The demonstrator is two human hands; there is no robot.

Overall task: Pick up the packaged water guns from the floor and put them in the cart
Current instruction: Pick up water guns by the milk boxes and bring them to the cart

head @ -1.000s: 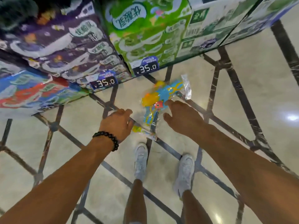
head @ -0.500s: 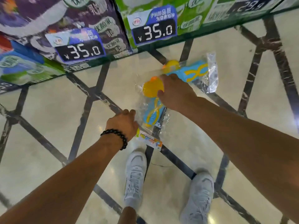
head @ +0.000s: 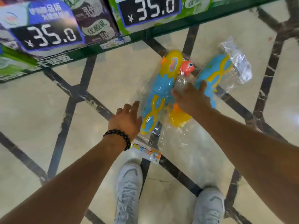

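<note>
Two packaged water guns (head: 163, 88) lie on the floor (head: 48, 110). The left hand (head: 127, 120) hovers just beside them, grip spread. The right hand (head: 192, 99) rests on them, fingers straight.

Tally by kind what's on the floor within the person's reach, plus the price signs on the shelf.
Water guns: 2
Clear bags: 1, holding both guns
Price signs: 2
Total: 5

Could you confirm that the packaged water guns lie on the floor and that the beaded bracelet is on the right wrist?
Not quite: the head view shows the beaded bracelet on the left wrist, behind the left hand. The packaged water guns do lie on the floor.
</note>
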